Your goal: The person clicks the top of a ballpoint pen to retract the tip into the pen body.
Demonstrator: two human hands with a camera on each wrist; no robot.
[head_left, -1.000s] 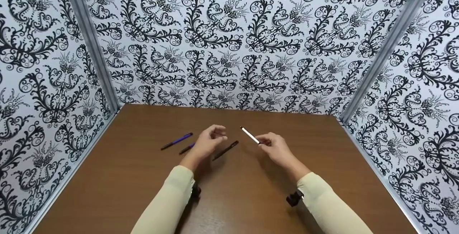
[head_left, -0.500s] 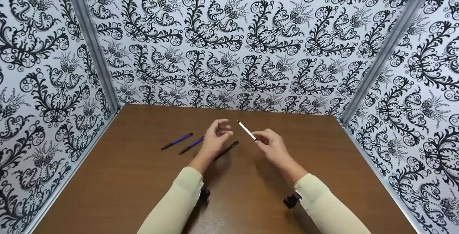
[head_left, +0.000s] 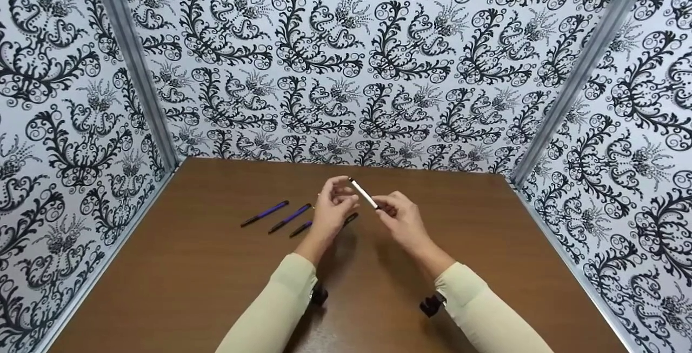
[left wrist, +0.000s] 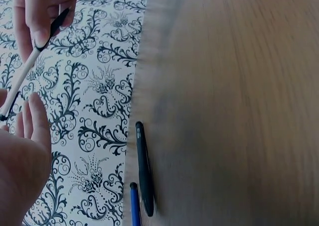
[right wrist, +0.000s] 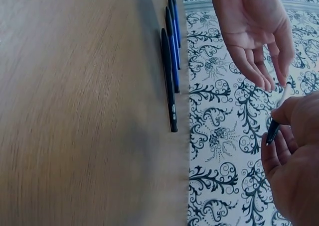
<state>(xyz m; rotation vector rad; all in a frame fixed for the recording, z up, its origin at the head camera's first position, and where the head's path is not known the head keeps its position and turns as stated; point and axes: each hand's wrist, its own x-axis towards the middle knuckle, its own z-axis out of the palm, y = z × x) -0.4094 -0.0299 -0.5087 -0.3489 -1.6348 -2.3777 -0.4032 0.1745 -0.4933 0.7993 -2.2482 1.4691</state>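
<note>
My right hand (head_left: 403, 218) pinches a white pen (head_left: 365, 193) with black ends by its dark grip end, holding it slanted above the table. In the left wrist view the white barrel (left wrist: 20, 84) and its clip show. My left hand (head_left: 331, 210) is at the pen's other end, fingers loosely bent, index fingertip right at the black tip and thumb apart from it. Beneath the left hand a black pen (left wrist: 143, 169) lies on the table, partly hidden in the head view. Beside it lie three blue pens (head_left: 265, 214), the nearest one partly covered by the left hand.
The brown wooden table (head_left: 205, 288) is enclosed at the back and sides by panels (head_left: 346, 72) with a black-and-white scroll pattern. Grey metal posts (head_left: 135, 66) stand at the corners. A small black wrist camera (head_left: 431, 305) sits at the right cuff.
My left hand has moved right and away from the body, uncovering more of the blue pens. My right hand has brought the white pen left, so its tip is now at the left fingers.
</note>
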